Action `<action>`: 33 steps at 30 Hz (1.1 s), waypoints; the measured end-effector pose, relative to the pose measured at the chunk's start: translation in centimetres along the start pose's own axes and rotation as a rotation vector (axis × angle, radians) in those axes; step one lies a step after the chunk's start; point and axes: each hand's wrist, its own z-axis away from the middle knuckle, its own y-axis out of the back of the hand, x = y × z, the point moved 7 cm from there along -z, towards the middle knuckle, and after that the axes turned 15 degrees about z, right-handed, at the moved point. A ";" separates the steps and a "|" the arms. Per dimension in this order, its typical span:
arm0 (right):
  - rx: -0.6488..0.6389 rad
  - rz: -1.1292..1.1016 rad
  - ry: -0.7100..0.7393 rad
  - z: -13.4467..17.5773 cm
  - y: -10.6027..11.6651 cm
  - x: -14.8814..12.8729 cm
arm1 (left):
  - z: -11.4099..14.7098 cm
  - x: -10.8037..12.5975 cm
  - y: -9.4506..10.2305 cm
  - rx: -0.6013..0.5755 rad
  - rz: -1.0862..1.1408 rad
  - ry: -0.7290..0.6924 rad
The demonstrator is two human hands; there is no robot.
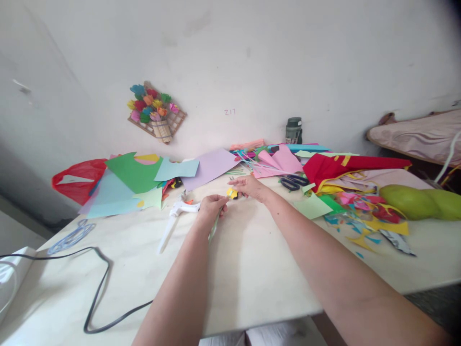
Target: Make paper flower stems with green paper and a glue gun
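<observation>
My left hand [212, 206] is closed, thumb against fingers, on the thin green stem [213, 229] of a yellow paper flower [232, 193]; the stem trails down toward me. Just right of the flower, my right hand [249, 187] has its fingers bent together, with a small pointed metal tool [231, 179] showing at the fingertips. Most of that tool is hidden by the hand. Whether the right fingers touch the petals I cannot tell. Close by my left hand, a white glue gun [176, 209] lies on the table.
Coloured paper sheets [211, 168] line the back of the table. Dark-handled scissors [294, 182] lie right of my right hand, beyond them paper scraps [363, 230] and a green cushion-like object [421, 202]. A black cable [103, 283] curves across the front left. A bottle [294, 130] stands near the wall.
</observation>
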 end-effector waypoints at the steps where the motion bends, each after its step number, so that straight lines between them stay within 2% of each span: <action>1: 0.003 0.006 -0.004 0.0 0.1 -0.1 | 0.0 0.0 0.0 -0.001 0.001 0.000; 10: 0.014 -0.010 0.031 0.5 0.1 -1.2 | 0.0 0.0 0.1 0.006 -0.024 0.022; 16: 0.026 -0.035 0.048 0.0 0.1 -0.4 | 0.2 0.2 -0.1 0.025 -0.016 0.031; 20: 0.036 -0.225 -0.040 -0.5 -0.3 1.1 | 0.1 0.6 0.1 0.044 -0.008 -0.039; 26: -0.069 -0.364 -0.168 -0.6 -1.7 2.0 | 0.0 1.3 0.5 0.073 0.019 -0.139; 33: -0.047 -0.362 -0.041 -0.5 -1.7 0.9 | -0.2 1.4 0.6 0.116 -0.006 -0.165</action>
